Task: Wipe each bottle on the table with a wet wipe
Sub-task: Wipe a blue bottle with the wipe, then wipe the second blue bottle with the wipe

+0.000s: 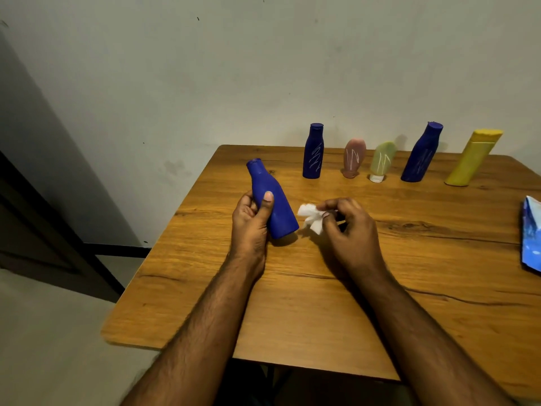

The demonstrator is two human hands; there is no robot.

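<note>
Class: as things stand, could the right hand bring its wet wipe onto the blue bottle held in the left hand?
Probably yes. The right hand pinches the wet wipe just beside the blue bottle, nothing between them; the left hand covers only one side.

You won't find any readable text, brand or number here. The only marks are white scribbles, not letters, on the upright blue bottle (pixel 313 152), pink tube (pixel 354 158), green tube (pixel 381 161) and tilted blue bottle (pixel 421 155) at the back of the counter (pixel 292 317). The blue packet (pixel 531 232) at the right edge has a pattern w/ no legible print.
</note>
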